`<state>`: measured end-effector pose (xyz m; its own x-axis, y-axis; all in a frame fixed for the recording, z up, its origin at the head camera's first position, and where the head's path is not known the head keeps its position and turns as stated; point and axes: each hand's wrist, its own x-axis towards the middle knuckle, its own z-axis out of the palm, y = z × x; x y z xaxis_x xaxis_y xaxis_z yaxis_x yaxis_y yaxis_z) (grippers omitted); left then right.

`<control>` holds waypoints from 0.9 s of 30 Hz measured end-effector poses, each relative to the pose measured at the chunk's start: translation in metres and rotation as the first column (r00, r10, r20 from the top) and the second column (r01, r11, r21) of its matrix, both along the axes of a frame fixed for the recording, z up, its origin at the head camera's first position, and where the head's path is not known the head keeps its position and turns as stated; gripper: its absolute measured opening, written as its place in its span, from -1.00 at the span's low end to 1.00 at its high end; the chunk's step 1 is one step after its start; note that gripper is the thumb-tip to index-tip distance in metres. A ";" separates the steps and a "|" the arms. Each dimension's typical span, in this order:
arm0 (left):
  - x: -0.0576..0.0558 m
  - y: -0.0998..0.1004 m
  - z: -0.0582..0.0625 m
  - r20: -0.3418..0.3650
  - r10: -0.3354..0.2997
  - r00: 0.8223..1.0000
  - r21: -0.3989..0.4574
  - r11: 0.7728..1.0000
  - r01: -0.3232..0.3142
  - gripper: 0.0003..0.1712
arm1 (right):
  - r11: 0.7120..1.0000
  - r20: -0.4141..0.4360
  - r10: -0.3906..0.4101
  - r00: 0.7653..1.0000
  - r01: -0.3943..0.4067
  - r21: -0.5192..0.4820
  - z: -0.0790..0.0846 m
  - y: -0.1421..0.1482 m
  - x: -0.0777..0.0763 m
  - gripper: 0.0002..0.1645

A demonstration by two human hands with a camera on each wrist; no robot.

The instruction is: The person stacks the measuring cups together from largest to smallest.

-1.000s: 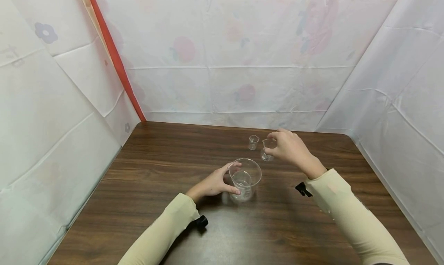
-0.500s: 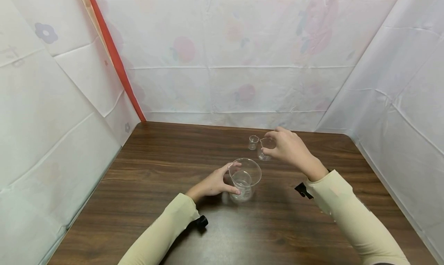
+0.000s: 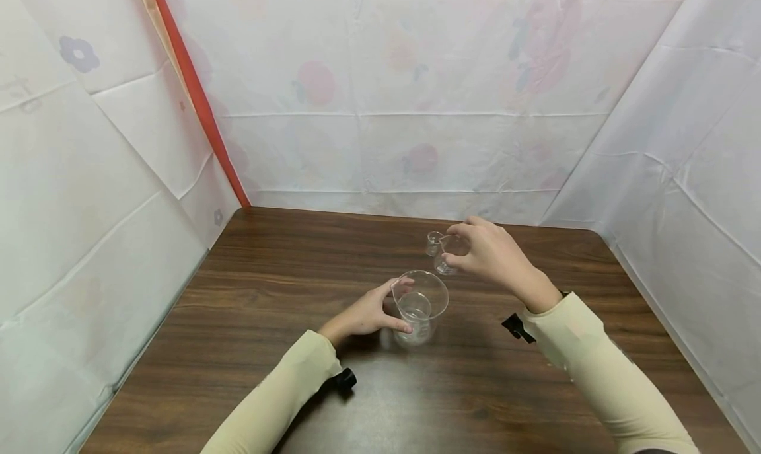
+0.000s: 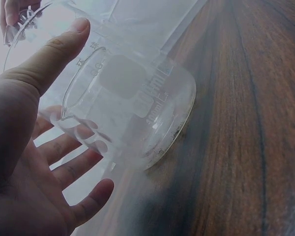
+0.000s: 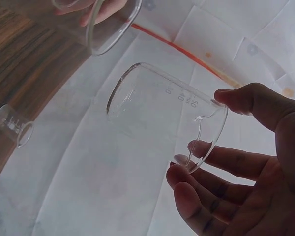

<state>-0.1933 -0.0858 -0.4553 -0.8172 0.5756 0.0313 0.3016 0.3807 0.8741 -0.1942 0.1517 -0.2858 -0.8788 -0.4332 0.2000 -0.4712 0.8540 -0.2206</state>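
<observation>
Evidently, on the brown tabletop (image 3: 267, 289), the left hand (image 3: 368, 312) grips the largest beaker (image 3: 438, 303), which contains 1 nested beaker (image 3: 414, 306); the right hand (image 3: 493, 252) pinches a smaller beaker (image 5: 155, 103) by its rim, near the smallest beaker (image 5: 12, 125).

Pinched beaker (image 3: 455, 246) partly hidden behind right hand (image 3: 493, 252)

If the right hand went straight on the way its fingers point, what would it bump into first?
Most likely the smallest beaker, just past the held beaker in the right hand. The head view doesn't settle height, though, so it might pass above.
</observation>
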 end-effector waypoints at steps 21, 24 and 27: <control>-0.001 -0.001 -0.001 0.012 -0.007 1.000 0.007 1.000 0.007 -0.03 | 0.991 0.024 0.117 0.993 -0.115 -0.069 -0.006 -0.012 0.005 -0.48; -0.001 -0.002 -0.001 0.014 -0.006 1.000 0.009 1.000 0.006 -0.03 | 0.989 0.028 0.134 0.991 -0.132 -0.073 -0.009 -0.014 0.005 -0.50; -0.001 -0.003 -0.001 0.009 -0.008 1.000 0.011 1.000 0.008 -0.04 | 0.986 0.027 0.155 0.988 -0.153 -0.073 -0.011 -0.016 0.006 -0.54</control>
<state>-0.1940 -0.0889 -0.4565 -0.8130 0.5815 0.0300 0.2963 0.3689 0.8809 -0.1883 0.1356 -0.2968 -0.8094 -0.5495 0.2073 -0.5872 0.7535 -0.2955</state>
